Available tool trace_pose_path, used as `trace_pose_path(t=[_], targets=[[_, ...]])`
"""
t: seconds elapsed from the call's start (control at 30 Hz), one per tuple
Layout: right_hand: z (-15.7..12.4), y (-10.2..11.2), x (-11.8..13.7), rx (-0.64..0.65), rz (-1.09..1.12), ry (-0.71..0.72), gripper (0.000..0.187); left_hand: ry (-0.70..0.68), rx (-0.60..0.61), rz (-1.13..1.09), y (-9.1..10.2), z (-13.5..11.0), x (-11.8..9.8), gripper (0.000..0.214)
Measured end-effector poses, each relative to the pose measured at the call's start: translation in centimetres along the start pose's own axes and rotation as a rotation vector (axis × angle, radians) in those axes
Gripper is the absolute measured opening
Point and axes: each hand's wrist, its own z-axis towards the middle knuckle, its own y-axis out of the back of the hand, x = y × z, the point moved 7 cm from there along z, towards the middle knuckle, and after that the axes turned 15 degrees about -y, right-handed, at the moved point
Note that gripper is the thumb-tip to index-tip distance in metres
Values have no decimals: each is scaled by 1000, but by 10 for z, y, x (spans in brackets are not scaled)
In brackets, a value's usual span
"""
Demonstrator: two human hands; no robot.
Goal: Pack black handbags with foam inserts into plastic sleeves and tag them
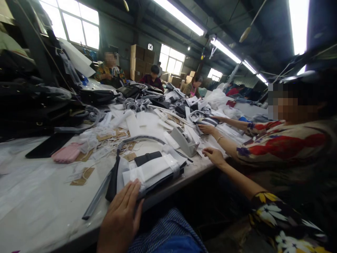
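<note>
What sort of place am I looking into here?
Probably a factory workroom, perhaps for finishing or packing: people are gathered around a table heaped with dark bags, cardboard boxes stand stacked behind, and tube lights run overhead.

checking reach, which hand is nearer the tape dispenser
Right. The right hand is just beside the tape dispenser; the left hand is farther off, with its fingers on the white-wrapped bag.

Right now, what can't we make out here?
All in the head view:
Left forearm, behind the bare left hand: cut off by the bottom edge.
Part of the black leather-look bag: hidden under flat white wrapping.
Whether the bare right hand's fingers pinch anything: too small, blurred.
Any print on the nearest brown cardboard tag: too small.
</note>
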Motion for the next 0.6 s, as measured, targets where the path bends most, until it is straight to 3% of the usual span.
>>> trace_pose_path(t=[0.1,0.2,0.33,0.43,0.6], targets=[[-25,1,29,68,-56,156,18,3,-3,-7,0,0,0,47],[-70,-23,89,298,-156,434,17,27,16,-16,0,1,-1,46],[-147,-79,177,705,-217,844,17,80,78,-30,1,2,-2,49],[-187,-126,223,962,-235,1053,18,108,111,-43,0,3,-2,52],[-192,-205,252,1063,-517,1221,13,132,99,-51,0,4,-2,51]])
